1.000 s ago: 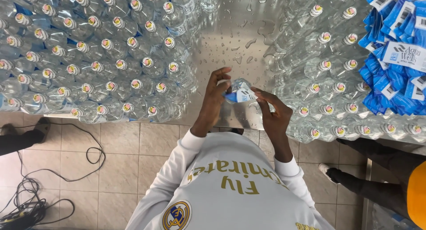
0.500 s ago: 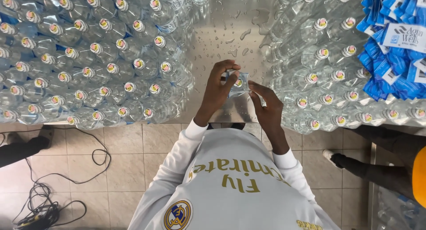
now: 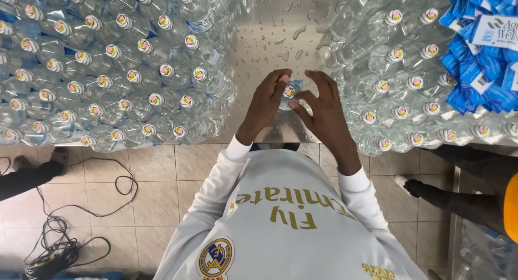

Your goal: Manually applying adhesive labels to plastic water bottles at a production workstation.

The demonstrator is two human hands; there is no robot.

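Bottle (image 3: 290, 92), clear plastic with a coloured cap, stands upright on the wet steel table (image 3: 280, 31) in the bare lane between two crowds of like bottles, near the table's front edge. The left hand (image 3: 265, 104) wraps its side with fingers curled about it; the right hand (image 3: 322, 110) is spread, only the fingertips touching near the cap, so its hold looks light. Handling it well calls, by this view, for a steady left grip low on the body while the right works about the neck, kept square over the lane. Largest neighbours are the bottle mass at left (image 3: 108, 69) and the one at right (image 3: 399, 85), both close enough to be knocked; then a heap of blue labels (image 3: 480, 58), floor cables (image 3: 59, 242), and water drops (image 3: 280, 42) that make the surface slippery.
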